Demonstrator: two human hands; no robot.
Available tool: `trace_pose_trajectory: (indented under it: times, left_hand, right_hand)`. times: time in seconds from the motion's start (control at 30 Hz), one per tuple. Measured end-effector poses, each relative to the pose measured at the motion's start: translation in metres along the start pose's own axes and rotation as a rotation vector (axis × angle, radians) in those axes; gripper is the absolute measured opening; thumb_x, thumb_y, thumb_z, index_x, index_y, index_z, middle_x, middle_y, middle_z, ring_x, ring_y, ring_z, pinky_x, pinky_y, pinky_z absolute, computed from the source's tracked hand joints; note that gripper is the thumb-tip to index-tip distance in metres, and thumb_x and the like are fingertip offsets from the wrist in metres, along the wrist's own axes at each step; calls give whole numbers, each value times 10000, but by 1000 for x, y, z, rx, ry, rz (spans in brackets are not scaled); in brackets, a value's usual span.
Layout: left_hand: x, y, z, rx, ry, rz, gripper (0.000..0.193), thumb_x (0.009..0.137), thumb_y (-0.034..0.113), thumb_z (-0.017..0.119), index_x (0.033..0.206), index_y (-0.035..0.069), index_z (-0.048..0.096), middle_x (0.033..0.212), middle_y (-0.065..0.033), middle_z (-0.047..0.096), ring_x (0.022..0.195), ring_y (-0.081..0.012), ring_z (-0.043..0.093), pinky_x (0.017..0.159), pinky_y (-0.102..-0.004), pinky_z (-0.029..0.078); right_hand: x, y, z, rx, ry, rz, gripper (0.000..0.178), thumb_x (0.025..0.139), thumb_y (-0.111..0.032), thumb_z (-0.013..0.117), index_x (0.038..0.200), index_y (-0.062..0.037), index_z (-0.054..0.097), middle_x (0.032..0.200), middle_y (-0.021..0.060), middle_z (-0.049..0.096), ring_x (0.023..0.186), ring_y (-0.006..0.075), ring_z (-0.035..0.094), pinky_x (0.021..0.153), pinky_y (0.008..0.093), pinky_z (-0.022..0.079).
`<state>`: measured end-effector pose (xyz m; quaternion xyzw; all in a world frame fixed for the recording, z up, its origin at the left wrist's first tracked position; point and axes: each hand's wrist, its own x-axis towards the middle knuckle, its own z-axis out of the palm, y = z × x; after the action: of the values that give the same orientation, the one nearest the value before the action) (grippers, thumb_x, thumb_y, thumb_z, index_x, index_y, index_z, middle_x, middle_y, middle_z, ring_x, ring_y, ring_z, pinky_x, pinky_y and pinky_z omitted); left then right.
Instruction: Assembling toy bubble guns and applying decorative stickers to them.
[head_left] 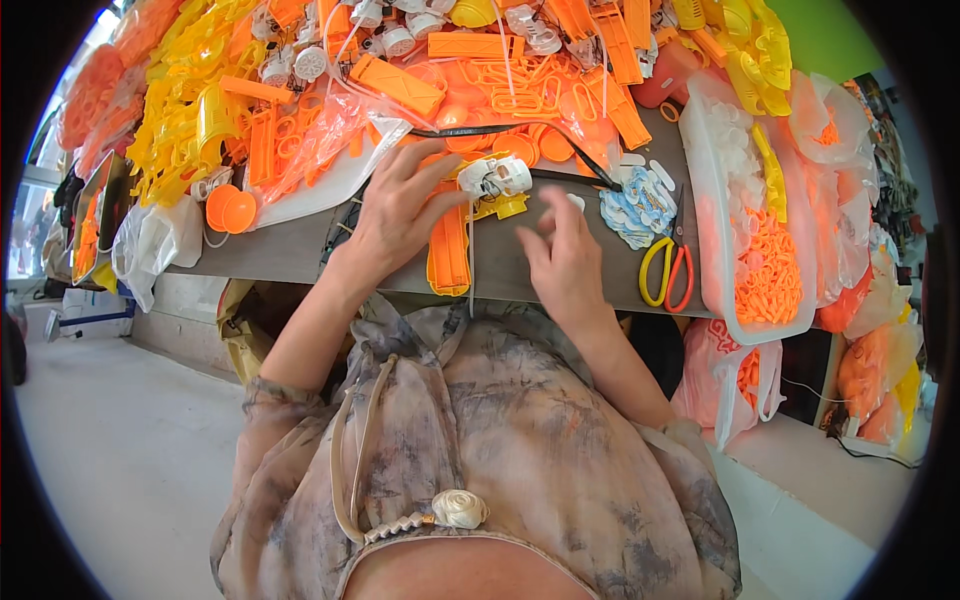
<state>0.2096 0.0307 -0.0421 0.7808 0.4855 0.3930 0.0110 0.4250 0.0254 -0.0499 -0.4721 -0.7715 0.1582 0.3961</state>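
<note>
A small white plastic mechanism with wires (495, 176) sits over a yellow plastic piece (503, 206) near the table's front edge. Just left of it, my left hand (400, 210) has its fingers spread, with the fingertips and thumb at the side of the mechanism. Under that thumb lies an orange ribbed plastic half-shell (449, 255), its lower end by the edge. My right hand (565, 262) hovers to the right, thumb and fingers apart, with nothing seen between them. A black strap (470, 130) loops behind both hands.
Orange and yellow plastic parts (400, 85) are heaped along the back. Right of my hands are blue-and-white stickers (640, 207), scissors with yellow and red handles (668, 272) and a translucent bin (712, 250) of small orange pieces. Two orange cups (232, 209) stand left.
</note>
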Motion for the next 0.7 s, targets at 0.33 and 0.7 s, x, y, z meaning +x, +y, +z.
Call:
trace_pose_trajectory:
  times: [0.33, 0.7]
  left_hand:
    - [-38, 14, 0, 132, -209, -87, 492, 812, 171, 631, 1265, 44, 486, 1332, -159, 427, 1234, -353, 383, 1018, -473, 304]
    - [-37, 8, 4, 154, -198, -83, 480, 830, 170, 611, 1273, 38, 480, 1350, -143, 423, 1254, -329, 373, 1023, -447, 313]
  right_hand:
    - [-72, -7, 27, 304, -722, 229, 221, 816, -206, 653, 868, 8, 649, 719, 153, 640, 585, 282, 600, 574, 353, 477]
    - [-73, 11, -34, 534, -803, 744, 233, 888, -195, 580, 924, 31, 624, 738, 63, 633, 537, 114, 541, 498, 255, 436]
